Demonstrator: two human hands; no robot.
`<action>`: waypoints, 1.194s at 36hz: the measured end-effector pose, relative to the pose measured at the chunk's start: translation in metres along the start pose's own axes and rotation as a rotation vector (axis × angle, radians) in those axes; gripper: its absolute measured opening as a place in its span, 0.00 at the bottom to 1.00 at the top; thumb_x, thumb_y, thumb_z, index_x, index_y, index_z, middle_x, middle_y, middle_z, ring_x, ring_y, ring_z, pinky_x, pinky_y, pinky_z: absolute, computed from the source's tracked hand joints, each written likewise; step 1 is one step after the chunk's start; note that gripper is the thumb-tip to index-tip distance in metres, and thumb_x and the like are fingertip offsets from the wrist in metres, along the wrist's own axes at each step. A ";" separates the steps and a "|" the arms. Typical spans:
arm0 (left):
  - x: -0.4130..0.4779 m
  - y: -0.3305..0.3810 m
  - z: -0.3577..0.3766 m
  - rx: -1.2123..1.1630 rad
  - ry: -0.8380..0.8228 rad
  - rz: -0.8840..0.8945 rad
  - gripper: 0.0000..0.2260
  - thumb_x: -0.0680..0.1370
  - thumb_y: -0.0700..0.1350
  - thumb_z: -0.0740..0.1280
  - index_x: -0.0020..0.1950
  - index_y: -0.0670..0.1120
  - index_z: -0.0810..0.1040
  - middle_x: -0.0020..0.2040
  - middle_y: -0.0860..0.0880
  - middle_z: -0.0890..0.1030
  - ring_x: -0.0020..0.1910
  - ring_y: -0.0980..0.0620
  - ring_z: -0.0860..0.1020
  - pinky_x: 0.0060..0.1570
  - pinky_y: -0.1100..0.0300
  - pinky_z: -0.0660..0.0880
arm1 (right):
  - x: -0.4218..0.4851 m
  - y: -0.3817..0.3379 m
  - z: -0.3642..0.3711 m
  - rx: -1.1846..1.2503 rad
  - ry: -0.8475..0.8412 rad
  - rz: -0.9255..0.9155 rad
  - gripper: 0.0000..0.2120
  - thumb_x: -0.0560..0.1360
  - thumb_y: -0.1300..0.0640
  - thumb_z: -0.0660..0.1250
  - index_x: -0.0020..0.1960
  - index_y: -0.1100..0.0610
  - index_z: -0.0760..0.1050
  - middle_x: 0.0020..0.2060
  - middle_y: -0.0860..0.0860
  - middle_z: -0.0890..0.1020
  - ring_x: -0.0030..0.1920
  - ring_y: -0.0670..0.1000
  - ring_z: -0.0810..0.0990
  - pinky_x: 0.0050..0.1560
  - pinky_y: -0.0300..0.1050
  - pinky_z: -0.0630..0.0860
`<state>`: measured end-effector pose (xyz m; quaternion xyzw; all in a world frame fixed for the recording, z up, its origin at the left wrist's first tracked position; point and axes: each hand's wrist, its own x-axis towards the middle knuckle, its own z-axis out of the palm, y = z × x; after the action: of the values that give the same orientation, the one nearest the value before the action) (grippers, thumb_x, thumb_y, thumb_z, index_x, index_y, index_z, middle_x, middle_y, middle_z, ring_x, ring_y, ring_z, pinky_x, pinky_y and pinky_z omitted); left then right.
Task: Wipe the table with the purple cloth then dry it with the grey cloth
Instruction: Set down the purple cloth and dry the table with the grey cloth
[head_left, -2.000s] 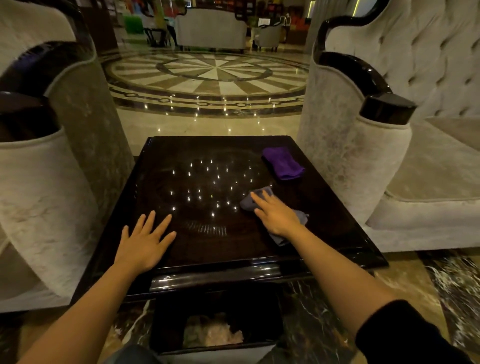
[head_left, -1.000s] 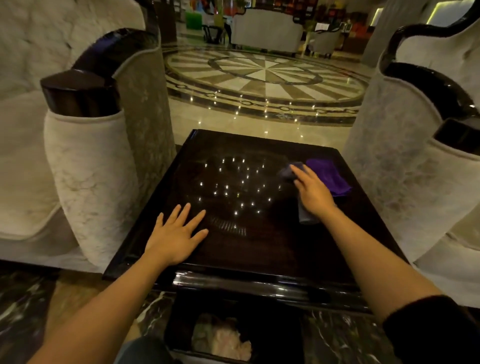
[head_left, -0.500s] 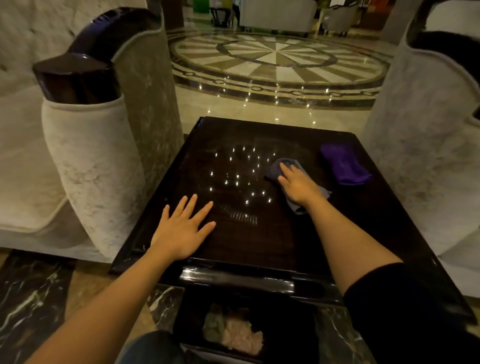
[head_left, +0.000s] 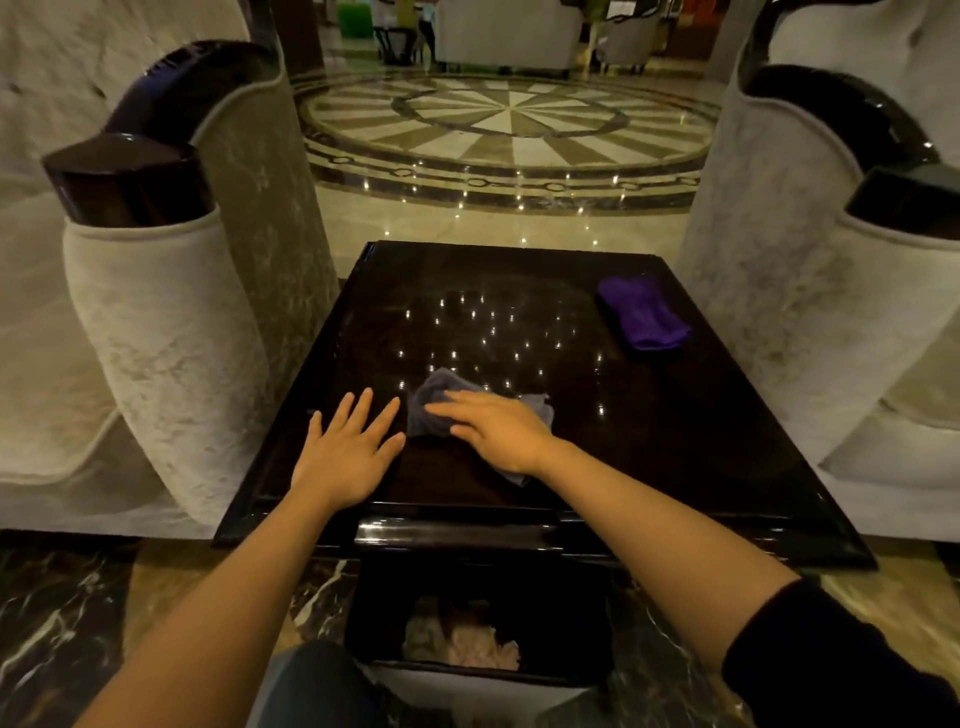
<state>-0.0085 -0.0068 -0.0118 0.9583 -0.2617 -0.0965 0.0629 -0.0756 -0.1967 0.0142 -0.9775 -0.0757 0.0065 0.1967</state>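
Since half a second ago the right hand (head_left: 498, 428) has slid the grey cloth (head_left: 434, 405) leftward and nearer the front edge, so cloth and hand now sit just beside the left hand (head_left: 350, 449); purple cloth (head_left: 644, 312) unmoved.

Left to right: pale sofa arm (head_left: 156, 322) with a dark glossy cap at far left, beside the table. Left hand flat on the dark glossy table (head_left: 675, 441) near its front left, fingers spread, holding nothing. Grey cloth right next to it, bunched, its left end poking out past the fingertips. Right hand palm down on the cloth, fingers stretched out and pressing, not gripping. Purple cloth lies loosely folded near the back right corner, well apart from both hands. Second sofa arm (head_left: 779, 291) at right. Black bin (head_left: 483, 613) below the front edge, crumpled paper inside.
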 end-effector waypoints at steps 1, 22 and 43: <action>0.000 0.000 0.000 0.013 -0.001 0.008 0.24 0.79 0.58 0.45 0.74 0.56 0.43 0.77 0.48 0.42 0.75 0.49 0.39 0.72 0.44 0.40 | -0.008 -0.004 0.001 0.006 0.006 -0.013 0.19 0.78 0.56 0.56 0.68 0.47 0.64 0.72 0.50 0.65 0.72 0.49 0.61 0.68 0.45 0.60; 0.003 -0.003 -0.003 -0.012 -0.031 0.025 0.25 0.79 0.58 0.46 0.73 0.57 0.41 0.77 0.48 0.41 0.75 0.49 0.39 0.72 0.43 0.41 | -0.108 -0.049 0.016 0.279 0.161 -0.142 0.17 0.75 0.66 0.58 0.63 0.56 0.72 0.66 0.56 0.73 0.67 0.51 0.70 0.67 0.42 0.67; 0.004 -0.006 -0.002 0.011 -0.005 0.013 0.25 0.78 0.59 0.45 0.73 0.58 0.41 0.77 0.49 0.41 0.75 0.50 0.39 0.73 0.45 0.41 | -0.089 0.135 -0.061 -0.140 0.125 0.823 0.24 0.80 0.53 0.49 0.73 0.56 0.50 0.74 0.62 0.49 0.73 0.64 0.49 0.72 0.57 0.54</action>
<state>-0.0015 -0.0042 -0.0112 0.9567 -0.2683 -0.0970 0.0575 -0.1413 -0.3561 0.0172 -0.9357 0.3330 0.0202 0.1152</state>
